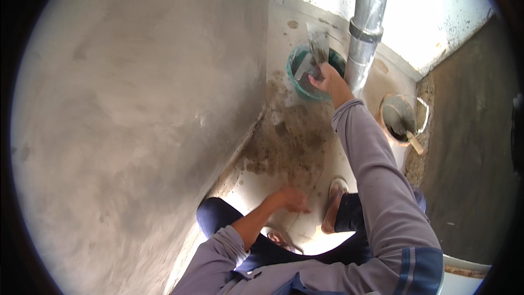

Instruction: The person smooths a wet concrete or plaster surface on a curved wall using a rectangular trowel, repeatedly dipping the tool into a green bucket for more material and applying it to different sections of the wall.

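Note:
My right hand [327,80] reaches far forward and is closed on a plastering trowel, whose flat metal blade [318,43] stands up past the fingers. Hand and tool are over a green bucket [310,95] beside a pipe. Another flat grey piece [303,68] shows next to the fingers; whether it belongs to the same tool I cannot tell. Between my knees hangs my left hand [295,200], slightly blurred, its fingers loosely apart with nothing visible in them. What the green bucket holds is mostly hidden.
A metal pipe [367,33] rises behind the green bucket. To the right, another bucket [386,125] with a white rope handle holds grey mix and a wooden-handled tool [415,143]. A grey plastered wall [136,104] fills the left; a dark wall [475,109] bounds the right. Wet stains mark the floor [289,142].

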Tool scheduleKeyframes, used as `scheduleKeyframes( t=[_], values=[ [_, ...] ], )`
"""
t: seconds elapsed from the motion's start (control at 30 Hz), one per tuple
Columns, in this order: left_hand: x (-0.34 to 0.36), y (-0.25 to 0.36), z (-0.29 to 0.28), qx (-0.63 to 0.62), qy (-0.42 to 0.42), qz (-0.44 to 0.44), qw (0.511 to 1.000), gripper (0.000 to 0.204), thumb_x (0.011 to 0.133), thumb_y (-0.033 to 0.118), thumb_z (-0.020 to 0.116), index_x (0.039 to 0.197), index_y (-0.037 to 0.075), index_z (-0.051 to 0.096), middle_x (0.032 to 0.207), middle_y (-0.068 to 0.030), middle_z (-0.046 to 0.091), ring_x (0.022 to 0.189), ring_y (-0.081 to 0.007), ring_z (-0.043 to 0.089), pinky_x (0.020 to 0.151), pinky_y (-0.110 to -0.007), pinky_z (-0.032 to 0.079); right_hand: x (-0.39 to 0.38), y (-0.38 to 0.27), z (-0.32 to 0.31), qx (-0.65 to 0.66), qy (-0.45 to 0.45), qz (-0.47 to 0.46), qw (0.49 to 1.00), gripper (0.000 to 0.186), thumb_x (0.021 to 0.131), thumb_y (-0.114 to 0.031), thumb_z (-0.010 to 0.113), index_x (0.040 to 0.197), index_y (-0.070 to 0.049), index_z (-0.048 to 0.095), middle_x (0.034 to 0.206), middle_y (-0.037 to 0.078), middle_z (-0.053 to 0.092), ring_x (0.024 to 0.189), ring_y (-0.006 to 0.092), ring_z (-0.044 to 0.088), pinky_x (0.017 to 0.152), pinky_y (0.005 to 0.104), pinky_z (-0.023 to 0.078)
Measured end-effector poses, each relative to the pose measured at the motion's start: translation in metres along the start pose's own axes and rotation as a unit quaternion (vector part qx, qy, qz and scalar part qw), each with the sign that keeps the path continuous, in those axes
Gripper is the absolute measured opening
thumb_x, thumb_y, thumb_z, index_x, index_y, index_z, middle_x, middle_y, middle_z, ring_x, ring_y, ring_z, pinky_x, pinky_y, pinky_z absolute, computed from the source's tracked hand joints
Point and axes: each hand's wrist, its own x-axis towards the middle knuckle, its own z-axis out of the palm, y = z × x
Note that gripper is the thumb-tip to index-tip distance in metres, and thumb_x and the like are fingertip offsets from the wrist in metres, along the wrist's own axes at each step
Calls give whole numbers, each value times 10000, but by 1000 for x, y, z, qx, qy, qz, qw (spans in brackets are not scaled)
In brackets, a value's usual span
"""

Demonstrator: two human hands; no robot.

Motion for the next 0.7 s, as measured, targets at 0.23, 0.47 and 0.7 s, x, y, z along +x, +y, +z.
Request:
scheduleKeyframes(
  t=[0.23, 0.47, 0.7],
  values=[
    [-22, 17, -1, -129, -13, -7, 991, 633, 904, 585, 669, 1203, 29, 708, 1169, -208, 712, 1115, -382, 666, 937, -479, 526, 38, 24, -10, -17, 117, -4, 993, 223, 1018, -198, 522, 1216, -119, 588, 1191, 119, 579, 1008, 304, 581, 691, 436, 571],
    [-12, 19, 2, -131, -106, -22, 985, 678, 912, 546, 684, 1338, 20, 632, 1329, -198, 661, 1244, -364, 618, 1037, -445, 485, 46, 28, -33, 81, 64, 14, 995, 161, 1034, -156, 510, 1137, -110, 625, 1113, 112, 629, 965, 287, 619, 730, 440, 591],
    [-15, 8, 8, -130, -109, -38, 985, 658, 900, 512, 719, 1351, 40, 632, 1346, -176, 657, 1264, -348, 608, 1050, -424, 481, 52, 27, -24, 216, 85, 15, 973, 245, 1022, -75, 490, 1236, -122, 600, 1304, 76, 564, 1140, 301, 554, 762, 488, 594]
  ],
)
